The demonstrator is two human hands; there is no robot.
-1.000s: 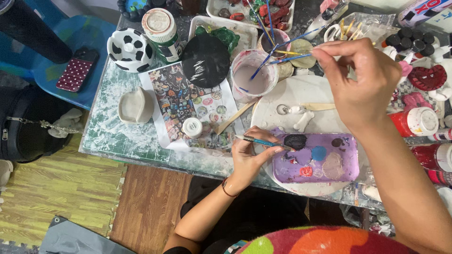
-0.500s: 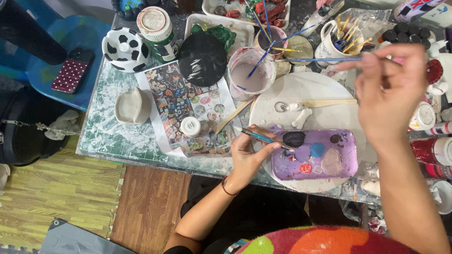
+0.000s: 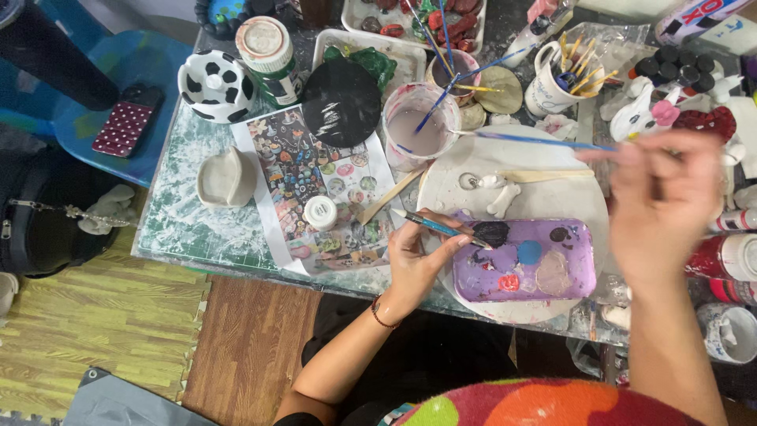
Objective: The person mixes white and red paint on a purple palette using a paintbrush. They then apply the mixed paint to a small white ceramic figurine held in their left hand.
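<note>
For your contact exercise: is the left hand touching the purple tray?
Touching. The head view shows the left hand with its fingers resting on the left edge of the purple tray, no gap visible, while holding a blue brush.

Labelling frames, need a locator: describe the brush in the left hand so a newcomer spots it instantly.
Start at the round white plate near the table's front edge, which carries a purple rectangular palette. The left hand rests at the palette's left end, holding a thin blue-handled brush whose tip meets the black paint blob. Unlike the longer blue brush in the right hand, it lies low against the palette.
</note>
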